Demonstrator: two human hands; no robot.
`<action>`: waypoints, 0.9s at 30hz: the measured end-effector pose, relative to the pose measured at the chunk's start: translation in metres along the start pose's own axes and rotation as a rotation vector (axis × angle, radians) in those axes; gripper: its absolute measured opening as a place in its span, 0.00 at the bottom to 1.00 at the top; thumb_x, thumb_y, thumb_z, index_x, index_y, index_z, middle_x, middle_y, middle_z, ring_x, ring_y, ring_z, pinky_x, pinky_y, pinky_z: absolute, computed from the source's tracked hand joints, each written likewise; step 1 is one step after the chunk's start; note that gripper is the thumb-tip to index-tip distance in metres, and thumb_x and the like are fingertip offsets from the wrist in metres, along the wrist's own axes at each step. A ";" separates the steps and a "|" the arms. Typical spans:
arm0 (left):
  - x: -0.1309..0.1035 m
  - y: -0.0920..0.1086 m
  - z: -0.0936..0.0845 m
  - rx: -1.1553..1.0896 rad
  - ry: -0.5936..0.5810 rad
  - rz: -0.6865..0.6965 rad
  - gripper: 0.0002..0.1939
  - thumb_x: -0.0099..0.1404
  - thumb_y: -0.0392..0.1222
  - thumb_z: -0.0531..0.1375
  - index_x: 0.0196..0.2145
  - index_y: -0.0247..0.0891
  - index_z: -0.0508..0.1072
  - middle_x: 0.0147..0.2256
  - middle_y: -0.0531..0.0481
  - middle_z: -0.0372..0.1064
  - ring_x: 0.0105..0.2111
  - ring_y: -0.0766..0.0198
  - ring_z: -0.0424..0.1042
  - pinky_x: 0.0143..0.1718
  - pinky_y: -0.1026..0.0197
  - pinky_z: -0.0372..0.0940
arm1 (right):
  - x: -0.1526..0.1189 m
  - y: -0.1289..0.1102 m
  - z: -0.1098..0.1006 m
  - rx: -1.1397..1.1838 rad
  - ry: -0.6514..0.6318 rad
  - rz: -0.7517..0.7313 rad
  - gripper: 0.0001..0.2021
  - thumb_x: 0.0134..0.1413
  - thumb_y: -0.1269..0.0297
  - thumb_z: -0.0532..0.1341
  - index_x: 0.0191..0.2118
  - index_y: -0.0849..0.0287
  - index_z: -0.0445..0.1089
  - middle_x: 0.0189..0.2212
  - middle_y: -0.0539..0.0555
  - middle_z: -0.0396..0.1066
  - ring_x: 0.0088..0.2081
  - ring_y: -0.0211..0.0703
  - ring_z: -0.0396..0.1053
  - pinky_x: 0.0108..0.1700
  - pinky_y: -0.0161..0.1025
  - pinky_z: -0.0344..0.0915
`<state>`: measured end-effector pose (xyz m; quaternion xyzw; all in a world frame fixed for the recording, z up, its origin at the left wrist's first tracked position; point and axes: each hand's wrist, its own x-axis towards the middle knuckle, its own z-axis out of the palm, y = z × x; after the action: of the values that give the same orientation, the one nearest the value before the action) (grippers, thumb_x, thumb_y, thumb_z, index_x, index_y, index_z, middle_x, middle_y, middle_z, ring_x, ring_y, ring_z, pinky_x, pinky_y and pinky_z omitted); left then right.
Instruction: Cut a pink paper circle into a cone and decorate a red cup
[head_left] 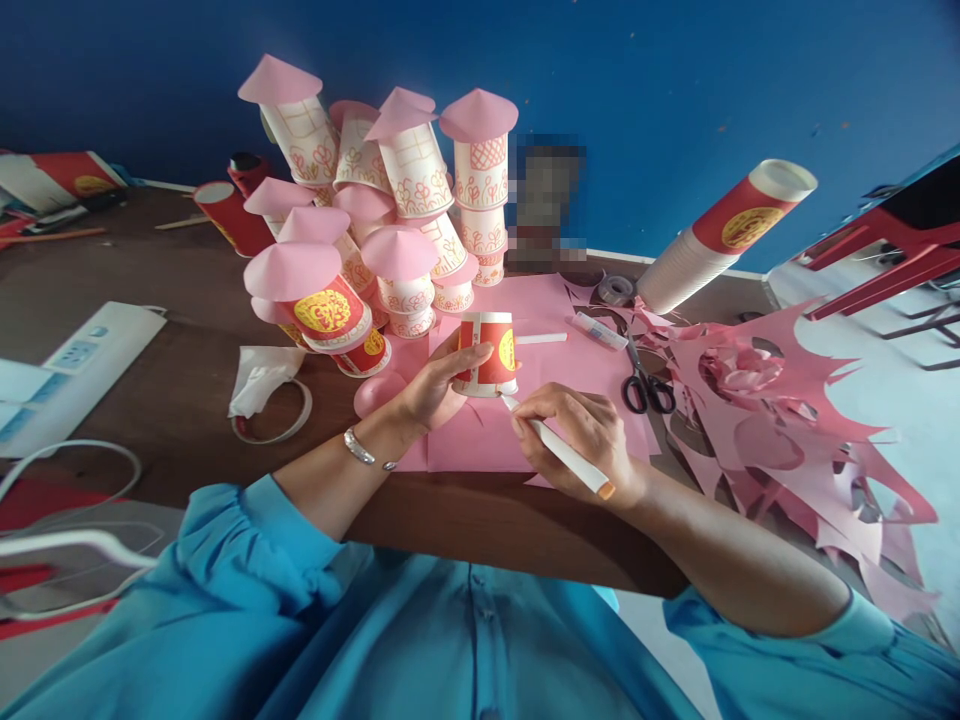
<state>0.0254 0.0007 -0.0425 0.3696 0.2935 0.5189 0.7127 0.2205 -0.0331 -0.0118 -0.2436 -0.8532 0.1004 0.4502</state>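
My left hand (439,385) grips a red and white paper cup (501,350) with a gold emblem, the thumb lying across its side. My right hand (581,435) is closed around a white marker (570,458) with an orange end. The marker's tip is at the lower rim of the cup, and I cannot tell whether it touches. Under both hands lies pink paper (480,440). Behind the cup, a white marker or its like (544,338) rests on the paper. A pink paper cone (379,393) lies beside my left wrist.
Stacked paper cups with pink cone tops (401,255) crowd the back left. To the right are scissors (649,390), a glue tube (600,330), grey tape (616,290) and pink scraps (772,440). A tall cup stack (682,265) leans behind them. A tape roll (300,415) lies left.
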 end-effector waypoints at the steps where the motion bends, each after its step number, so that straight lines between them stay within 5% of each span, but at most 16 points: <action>1: 0.000 0.000 0.000 0.008 0.001 -0.004 0.15 0.62 0.49 0.69 0.43 0.40 0.77 0.41 0.46 0.80 0.47 0.48 0.79 0.48 0.48 0.71 | 0.000 0.000 0.000 0.005 -0.001 0.006 0.08 0.62 0.77 0.61 0.40 0.55 0.67 0.29 0.50 0.77 0.27 0.39 0.77 0.31 0.33 0.72; 14: -0.001 -0.002 -0.004 0.020 -0.015 -0.027 0.17 0.64 0.47 0.69 0.49 0.41 0.77 0.46 0.45 0.79 0.46 0.50 0.79 0.47 0.48 0.73 | -0.001 0.001 0.001 -0.012 0.018 -0.034 0.09 0.61 0.77 0.61 0.42 0.55 0.67 0.27 0.49 0.76 0.26 0.39 0.76 0.30 0.34 0.71; 27: -0.003 -0.004 -0.003 0.074 -0.023 0.005 0.12 0.65 0.48 0.69 0.45 0.45 0.77 0.39 0.51 0.77 0.39 0.56 0.76 0.44 0.51 0.71 | 0.001 0.001 0.001 -0.037 0.001 -0.037 0.09 0.63 0.77 0.62 0.41 0.55 0.66 0.27 0.49 0.76 0.27 0.38 0.76 0.29 0.34 0.70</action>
<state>0.0244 -0.0024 -0.0476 0.4025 0.3034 0.5051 0.7006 0.2198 -0.0320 -0.0116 -0.2361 -0.8590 0.0763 0.4477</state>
